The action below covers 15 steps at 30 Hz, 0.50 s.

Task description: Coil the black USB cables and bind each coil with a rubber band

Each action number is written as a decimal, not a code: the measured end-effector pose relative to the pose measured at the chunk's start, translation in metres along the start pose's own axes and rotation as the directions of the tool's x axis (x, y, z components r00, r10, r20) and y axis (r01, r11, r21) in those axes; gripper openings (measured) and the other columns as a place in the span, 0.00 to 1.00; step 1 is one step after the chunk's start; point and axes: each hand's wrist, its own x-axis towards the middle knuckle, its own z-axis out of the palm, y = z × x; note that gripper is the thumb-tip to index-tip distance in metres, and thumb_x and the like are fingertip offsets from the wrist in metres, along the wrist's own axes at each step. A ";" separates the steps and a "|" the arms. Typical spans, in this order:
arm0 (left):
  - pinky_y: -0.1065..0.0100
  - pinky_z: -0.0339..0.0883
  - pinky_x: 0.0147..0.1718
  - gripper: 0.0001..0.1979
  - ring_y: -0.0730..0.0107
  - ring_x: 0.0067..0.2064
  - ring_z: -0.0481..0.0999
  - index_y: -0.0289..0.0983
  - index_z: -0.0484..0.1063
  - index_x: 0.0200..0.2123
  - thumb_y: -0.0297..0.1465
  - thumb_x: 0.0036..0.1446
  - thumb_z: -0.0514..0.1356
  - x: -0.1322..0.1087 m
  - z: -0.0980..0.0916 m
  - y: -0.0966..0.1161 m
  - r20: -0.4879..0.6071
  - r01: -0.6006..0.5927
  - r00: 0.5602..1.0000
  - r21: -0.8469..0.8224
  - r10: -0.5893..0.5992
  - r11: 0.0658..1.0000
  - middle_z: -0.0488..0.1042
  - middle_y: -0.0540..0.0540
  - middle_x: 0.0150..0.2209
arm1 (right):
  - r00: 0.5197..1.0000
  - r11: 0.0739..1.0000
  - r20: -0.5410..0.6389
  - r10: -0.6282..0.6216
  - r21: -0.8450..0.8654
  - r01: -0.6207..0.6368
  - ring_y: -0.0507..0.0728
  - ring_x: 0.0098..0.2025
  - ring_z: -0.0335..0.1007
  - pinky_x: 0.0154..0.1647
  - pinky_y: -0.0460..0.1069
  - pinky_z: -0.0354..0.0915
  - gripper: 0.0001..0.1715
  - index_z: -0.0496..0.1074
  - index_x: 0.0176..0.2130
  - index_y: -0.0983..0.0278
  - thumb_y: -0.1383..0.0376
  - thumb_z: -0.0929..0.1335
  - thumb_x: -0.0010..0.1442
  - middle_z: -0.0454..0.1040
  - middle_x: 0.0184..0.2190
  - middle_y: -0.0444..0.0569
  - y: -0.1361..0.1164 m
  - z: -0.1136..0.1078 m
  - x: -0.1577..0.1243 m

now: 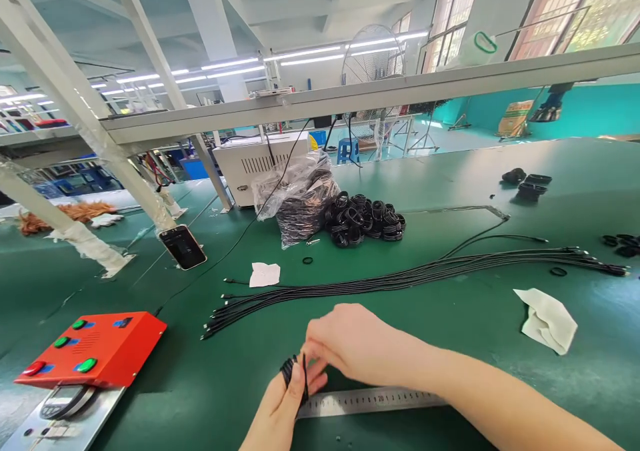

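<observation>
A small coil of black cable [287,370] is wrapped up in my left hand [281,404], with the thumb pressed along it. My right hand [350,344] reaches across from the right, its fingers bent and pinching at the coil's right side. A thin black strand or band stands upright between the two hands; which of the two it is, I cannot tell. Beneath the hands lies a steel ruler [370,401], its left end partly hidden by my fingers. Just beyond them, a bundle of long straight black cables [340,290] stretches across the green table.
Coiled black cables [363,219] are piled beside a plastic bag [300,204]. A red button box [100,348] stands at left, a phone [183,246] leans by a rack post. White paper pieces [264,274] and a crumpled sheet [547,321] lie about. A rail [350,99] spans above.
</observation>
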 end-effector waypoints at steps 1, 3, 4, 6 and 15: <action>0.62 0.72 0.43 0.25 0.60 0.37 0.81 0.37 0.75 0.52 0.46 0.59 0.57 -0.002 -0.002 0.000 0.015 0.012 1.000 -0.029 -0.012 1.000 0.82 0.38 0.41 | 0.999 0.997 -0.021 0.044 0.071 -0.042 0.53 0.29 0.71 0.34 0.47 0.57 0.13 0.69 0.32 0.64 0.65 0.60 0.68 0.76 0.28 0.46 0.006 0.001 0.008; 0.69 0.70 0.28 0.20 0.73 0.19 0.73 0.35 0.78 0.45 0.43 0.60 0.57 -0.005 -0.007 0.002 0.057 0.019 0.998 -0.147 -0.010 0.989 0.81 0.45 0.24 | 0.993 0.967 -0.045 0.111 0.233 -0.098 0.52 0.32 0.71 0.36 0.46 0.59 0.14 0.69 0.33 0.63 0.65 0.60 0.68 0.77 0.30 0.45 0.014 0.011 0.018; 0.73 0.66 0.23 0.18 0.79 0.14 0.66 0.35 0.79 0.42 0.42 0.61 0.58 -0.006 -0.009 0.003 0.070 0.014 0.998 -0.235 0.003 0.972 0.77 0.49 0.18 | 0.990 0.940 -0.036 0.134 0.322 -0.115 0.52 0.32 0.71 0.37 0.46 0.60 0.15 0.69 0.33 0.63 0.64 0.59 0.69 0.77 0.30 0.44 0.016 0.020 0.020; 0.78 0.59 0.17 0.15 0.87 0.10 0.55 0.34 0.80 0.37 0.39 0.61 0.59 -0.005 -0.012 0.004 0.055 -0.008 0.998 -0.433 0.035 0.902 0.71 0.54 0.15 | 0.988 0.846 0.022 0.153 0.513 -0.142 0.51 0.32 0.72 0.37 0.45 0.62 0.17 0.69 0.35 0.62 0.62 0.57 0.70 0.76 0.29 0.44 0.014 0.039 0.019; 0.78 0.61 0.20 0.17 0.86 0.11 0.62 0.33 0.79 0.28 0.34 0.64 0.56 0.001 -0.003 -0.002 0.234 0.087 0.968 -0.657 0.094 0.749 0.65 0.56 0.11 | 0.972 0.285 0.235 -0.015 0.933 -0.221 0.53 0.33 0.73 0.38 0.48 0.68 0.15 0.68 0.36 0.65 0.64 0.57 0.66 0.75 0.32 0.47 -0.004 0.066 0.008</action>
